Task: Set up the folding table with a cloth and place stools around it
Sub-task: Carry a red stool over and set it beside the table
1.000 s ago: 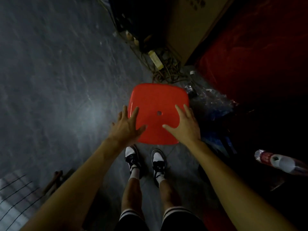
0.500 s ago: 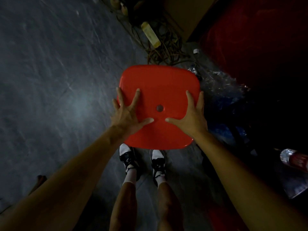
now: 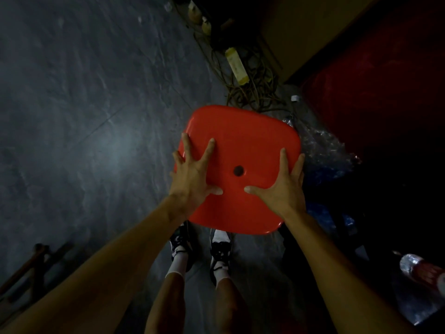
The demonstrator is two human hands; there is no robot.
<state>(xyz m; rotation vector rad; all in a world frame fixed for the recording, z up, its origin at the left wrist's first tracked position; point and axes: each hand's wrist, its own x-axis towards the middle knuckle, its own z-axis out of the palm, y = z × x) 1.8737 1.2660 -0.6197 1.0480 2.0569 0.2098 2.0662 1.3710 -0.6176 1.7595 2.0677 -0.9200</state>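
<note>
A red plastic stool (image 3: 243, 141) with a rounded square seat and a small hole in its middle stands on the dark floor just in front of my feet. My left hand (image 3: 192, 174) lies flat on the seat's left side with its fingers spread and straight. My right hand (image 3: 284, 186) lies flat on the seat's right side, its outer fingers reaching over the right edge. The stool's legs are hidden under the seat. No folding table or cloth can be made out.
A tangle of cables with a yellowish power strip (image 3: 237, 66) lies on the floor behind the stool. Crumpled clear plastic (image 3: 322, 153) sits to its right, next to a dark red surface (image 3: 375, 80). A plastic bottle (image 3: 423, 273) lies at lower right. Wooden sticks (image 3: 36, 263) lie at lower left.
Both hands have slid further forward onto the seat and now lie flat on it. The stool appears closer and larger in view.
</note>
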